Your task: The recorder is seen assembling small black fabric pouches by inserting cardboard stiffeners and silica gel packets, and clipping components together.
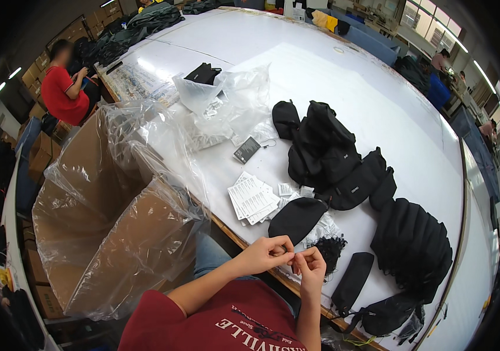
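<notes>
Near the table's front edge, my left hand (271, 251) and my right hand (311, 266) meet fingertip to fingertip, both closed in a pinch. Whatever lies between the fingers is too small to make out. Just beyond them a flat black pouch (298, 219) rests on small clear packets (324, 227). A tangle of black strings (330, 251) sits right beside my right hand. Farther off to the left are fanned white printed cards (251, 198), and a black hang tag (247, 150) with a thin string lies beyond those.
A large box (92, 205) lined with clear plastic stands left of the table. Black bags (323, 146) are heaped mid-table, and a row of black pouches (411, 245) lies to the right. Clear plastic bags (226, 105) lie farther back. A person in red (62, 88) sits at far left.
</notes>
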Demonstrator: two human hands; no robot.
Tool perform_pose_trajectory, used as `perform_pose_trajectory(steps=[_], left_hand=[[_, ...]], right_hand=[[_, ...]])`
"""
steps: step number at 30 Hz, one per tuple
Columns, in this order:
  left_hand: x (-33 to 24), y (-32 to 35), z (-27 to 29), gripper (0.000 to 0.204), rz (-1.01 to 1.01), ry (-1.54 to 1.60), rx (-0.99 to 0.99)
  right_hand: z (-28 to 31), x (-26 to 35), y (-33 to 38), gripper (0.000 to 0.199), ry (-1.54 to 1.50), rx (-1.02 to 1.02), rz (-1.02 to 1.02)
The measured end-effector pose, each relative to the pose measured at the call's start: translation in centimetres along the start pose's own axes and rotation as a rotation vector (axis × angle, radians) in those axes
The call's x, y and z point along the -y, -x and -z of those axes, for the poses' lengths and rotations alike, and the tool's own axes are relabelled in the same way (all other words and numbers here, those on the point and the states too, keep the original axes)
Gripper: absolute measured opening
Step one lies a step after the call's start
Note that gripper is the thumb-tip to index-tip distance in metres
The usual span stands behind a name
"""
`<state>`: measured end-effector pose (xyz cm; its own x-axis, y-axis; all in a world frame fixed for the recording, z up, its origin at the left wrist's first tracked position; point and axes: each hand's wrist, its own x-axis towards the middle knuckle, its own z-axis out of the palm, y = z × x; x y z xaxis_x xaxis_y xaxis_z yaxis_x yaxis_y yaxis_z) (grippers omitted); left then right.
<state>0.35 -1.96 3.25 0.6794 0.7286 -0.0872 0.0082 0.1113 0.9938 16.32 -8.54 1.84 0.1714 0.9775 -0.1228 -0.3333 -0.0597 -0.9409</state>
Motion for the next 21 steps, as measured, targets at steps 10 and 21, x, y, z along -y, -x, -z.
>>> perform_pose_trajectory(steps=[10,21], left_hand=[[-0.78,-0.10,-0.60,0.013,-0.093,-0.134,-0.063],[-0.48,0.11,-0.64,0.012,-0.092,-0.107,-0.067]], right_hand=[[0.47,-0.87,-0.10,0.015,-0.061,-0.034,-0.033],[0.20,-0.57,-0.12,0.014,-0.080,-0.040,-0.035]])
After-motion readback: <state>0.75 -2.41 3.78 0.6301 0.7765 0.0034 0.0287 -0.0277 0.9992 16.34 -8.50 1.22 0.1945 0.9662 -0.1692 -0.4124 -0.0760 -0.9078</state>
